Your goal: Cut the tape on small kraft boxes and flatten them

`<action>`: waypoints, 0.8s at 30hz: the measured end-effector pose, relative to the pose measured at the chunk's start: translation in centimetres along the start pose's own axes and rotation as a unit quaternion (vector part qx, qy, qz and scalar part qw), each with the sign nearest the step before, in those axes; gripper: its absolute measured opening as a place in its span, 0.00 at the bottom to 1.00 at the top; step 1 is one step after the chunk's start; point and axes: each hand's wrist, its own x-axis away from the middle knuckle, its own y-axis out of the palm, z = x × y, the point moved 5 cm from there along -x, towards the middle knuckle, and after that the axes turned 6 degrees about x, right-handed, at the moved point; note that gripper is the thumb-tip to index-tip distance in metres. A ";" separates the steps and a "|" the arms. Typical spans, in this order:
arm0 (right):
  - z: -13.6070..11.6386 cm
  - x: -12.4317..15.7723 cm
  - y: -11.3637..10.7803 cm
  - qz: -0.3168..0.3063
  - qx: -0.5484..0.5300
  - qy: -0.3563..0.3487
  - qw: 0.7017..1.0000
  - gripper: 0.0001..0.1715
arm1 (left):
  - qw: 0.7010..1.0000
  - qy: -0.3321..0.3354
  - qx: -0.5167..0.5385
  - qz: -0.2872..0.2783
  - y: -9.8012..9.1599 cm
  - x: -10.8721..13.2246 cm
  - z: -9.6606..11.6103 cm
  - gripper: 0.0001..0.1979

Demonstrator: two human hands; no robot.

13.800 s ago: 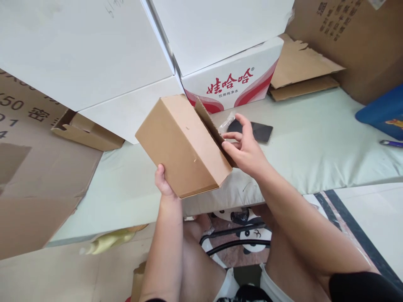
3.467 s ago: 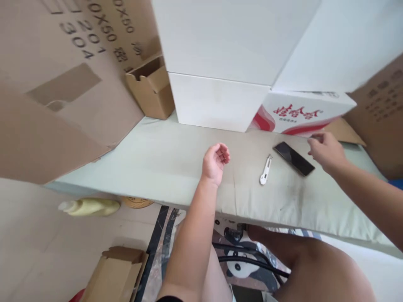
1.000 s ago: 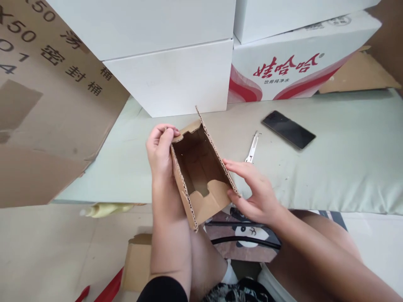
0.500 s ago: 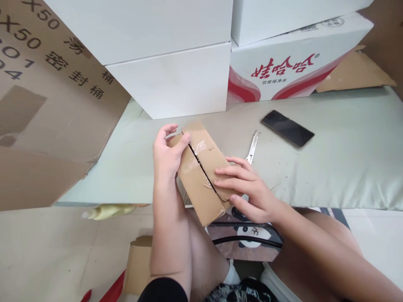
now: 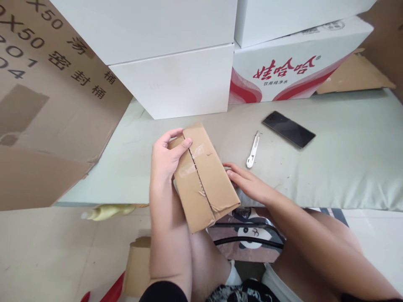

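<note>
A small brown cardboard box [image 5: 206, 176] is tilted at the edge of the padded surface, its two top flaps meeting along a torn seam with bits of clear tape. My left hand [image 5: 170, 153] grips its far left corner, thumb on top by the seam and fingers round the far side. At the right side of the box is my right hand [image 5: 247, 180], closed against its edge, with some fingertips hidden. Beyond that hand lies a white utility knife [image 5: 253, 150]; its blade end points away from me.
A black phone [image 5: 289, 129] lies right of the knife. White boxes [image 5: 176, 84] and a red-and-white carton [image 5: 283, 79] stand behind. To the left is a large printed carton [image 5: 63, 109]. An open brown box [image 5: 137, 268] sits on the floor.
My right hand has slid off the top flap to the right side of the box. The box has turned slightly, showing more of its top. My left hand keeps its grip.
</note>
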 end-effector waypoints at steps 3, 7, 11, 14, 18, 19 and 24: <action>0.3 -0.2 0.5 0.003 -0.101 0.013 0.995 0.41 | 1.000 0.008 -0.009 -0.008 0.2 0.0 -0.4 0.24; 0.7 -0.5 -1.2 0.122 -0.211 -0.018 0.970 0.49 | 0.997 0.066 0.027 0.022 0.5 -0.5 -1.3 0.27; -1.4 0.5 -3.8 0.189 -0.182 -0.150 0.953 0.34 | 0.994 0.061 0.085 0.002 1.1 -0.5 -1.7 0.31; -4.1 2.9 -5.0 0.234 -0.063 -0.235 0.941 0.34 | 0.988 0.004 0.137 -0.069 1.7 0.7 -1.5 0.38; -8.0 6.2 -4.8 0.229 0.147 -0.336 0.902 0.30 | 0.957 -0.145 0.179 -0.176 3.2 2.5 -2.4 0.35; -8.7 6.7 -4.6 0.226 0.187 -0.361 0.886 0.27 | 0.949 -0.172 0.185 -0.189 3.7 2.7 -2.8 0.34; -9.0 6.7 -3.8 0.207 0.287 -0.384 0.853 0.27 | 0.959 -0.153 0.178 -0.161 4.8 1.7 -4.2 0.32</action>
